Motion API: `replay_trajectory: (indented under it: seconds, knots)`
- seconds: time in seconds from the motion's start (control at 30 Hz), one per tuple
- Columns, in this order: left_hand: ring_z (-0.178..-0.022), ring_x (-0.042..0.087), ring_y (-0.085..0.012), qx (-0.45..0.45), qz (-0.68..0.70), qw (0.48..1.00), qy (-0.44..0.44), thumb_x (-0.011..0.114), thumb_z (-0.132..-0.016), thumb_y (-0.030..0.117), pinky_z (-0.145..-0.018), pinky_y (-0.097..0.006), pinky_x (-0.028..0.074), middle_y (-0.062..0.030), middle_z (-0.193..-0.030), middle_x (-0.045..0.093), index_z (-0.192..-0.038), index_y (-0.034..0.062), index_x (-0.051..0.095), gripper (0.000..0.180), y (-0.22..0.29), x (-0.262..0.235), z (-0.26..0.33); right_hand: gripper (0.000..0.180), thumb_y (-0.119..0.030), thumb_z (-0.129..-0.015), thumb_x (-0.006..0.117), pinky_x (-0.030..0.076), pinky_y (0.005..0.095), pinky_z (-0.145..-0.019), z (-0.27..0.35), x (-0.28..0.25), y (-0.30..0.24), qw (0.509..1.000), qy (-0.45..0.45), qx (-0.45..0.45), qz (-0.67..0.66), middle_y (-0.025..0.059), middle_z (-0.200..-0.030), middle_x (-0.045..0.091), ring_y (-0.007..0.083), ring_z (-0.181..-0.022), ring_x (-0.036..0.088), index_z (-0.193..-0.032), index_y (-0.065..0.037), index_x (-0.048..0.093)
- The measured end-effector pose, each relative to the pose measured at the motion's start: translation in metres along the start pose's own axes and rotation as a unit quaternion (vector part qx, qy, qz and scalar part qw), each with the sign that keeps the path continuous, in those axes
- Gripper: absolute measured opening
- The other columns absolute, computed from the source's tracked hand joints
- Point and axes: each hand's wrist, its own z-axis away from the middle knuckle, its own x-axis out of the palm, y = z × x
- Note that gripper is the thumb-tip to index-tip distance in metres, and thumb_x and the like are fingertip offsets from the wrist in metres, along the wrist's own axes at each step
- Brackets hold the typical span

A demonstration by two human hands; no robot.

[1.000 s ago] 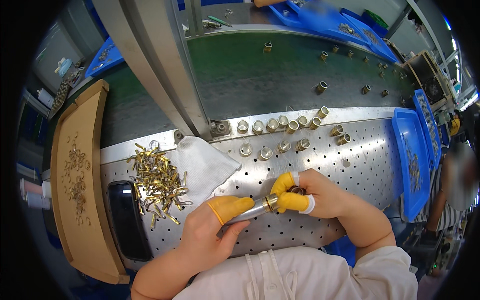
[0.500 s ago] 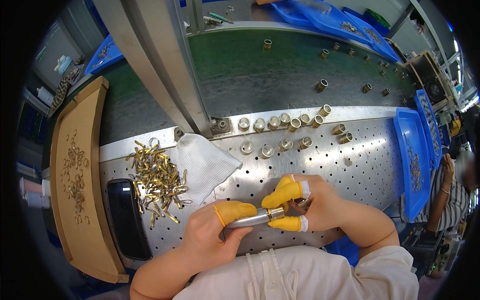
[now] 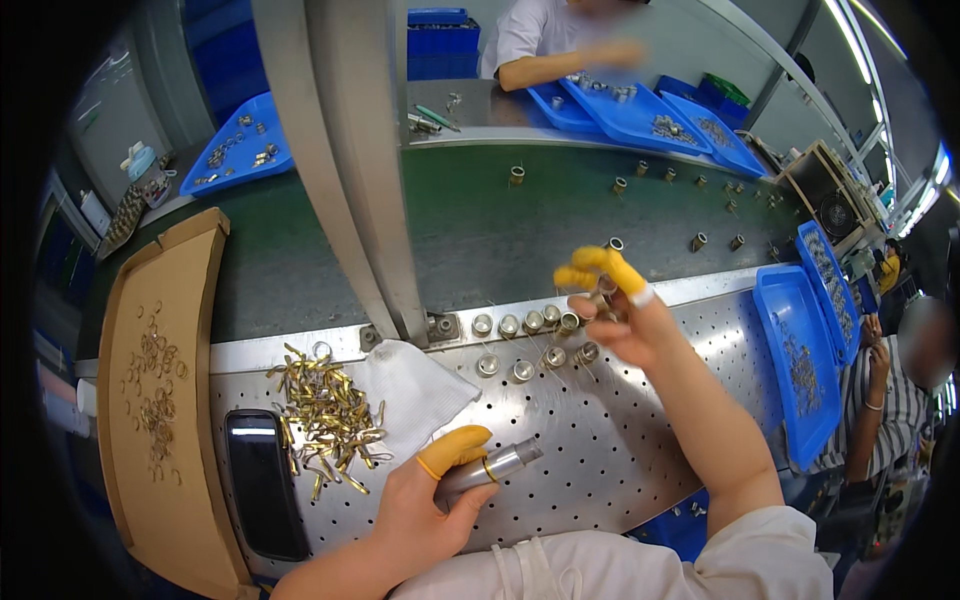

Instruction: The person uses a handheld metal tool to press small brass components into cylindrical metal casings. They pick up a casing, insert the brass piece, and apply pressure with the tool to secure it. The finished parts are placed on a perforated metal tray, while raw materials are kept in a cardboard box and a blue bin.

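Observation:
My left hand, a yellow cot on its finger, is closed around a silver metal rod. The rod has a stepped bare end and a thin brass-coloured band. Farther off, my right hand is stretched over the front rail at the belt's edge, yellow cots on its fingers. A small metal cylinder appears to sit between its fingers, partly hidden. Beside that hand, several short open metal cylinders with thin wires stand in rows on the perforated plate.
Left of the cloth lies a heap of brass-coloured clips, beside a black phone. A cardboard tray holds rings. A metal post rises before the green belt. Blue trays stand right; a co-worker works opposite.
My right hand has left the rod's end and moved up to the belt's edge. The rod's tip now shows bare silver. The view has tilted up, bringing the co-worker opposite into sight.

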Motion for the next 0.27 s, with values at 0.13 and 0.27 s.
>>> replay_trajectory:
  seconds: [0.13, 0.27]
  knots:
    - [-0.084, 0.063, -0.0209, 0.003, -0.029, 0.999, -0.030, 0.073, -0.069, 0.007, -0.077, -0.028, 0.048, -0.0119, -0.092, 0.063, -0.110, 0.0002, 0.052, 0.046, 0.002, 0.000, -0.003, 0.019, -0.017, -0.087, 0.055, 0.039, 0.0178, -0.048, -0.093, -0.012, -0.043, 0.936, 0.064, -0.124, 0.322, 0.0046, -0.089, 0.061, 0.0088, -0.068, 0.053, -0.103, -0.007, 0.058]
    - [-0.088, 0.063, -0.0238, -0.029, -0.013, 0.998, -0.046, 0.072, -0.071, 0.009, -0.079, -0.029, 0.048, -0.0127, -0.096, 0.063, -0.113, 0.0048, 0.052, 0.047, -0.002, -0.005, 0.002, 0.030, -0.019, -0.084, 0.060, 0.048, 0.0357, -0.079, -0.190, -0.020, -0.059, 0.572, 0.122, -0.220, 0.781, 0.0108, -0.108, 0.062, 0.0222, -0.095, 0.061, -0.113, -0.015, 0.057]
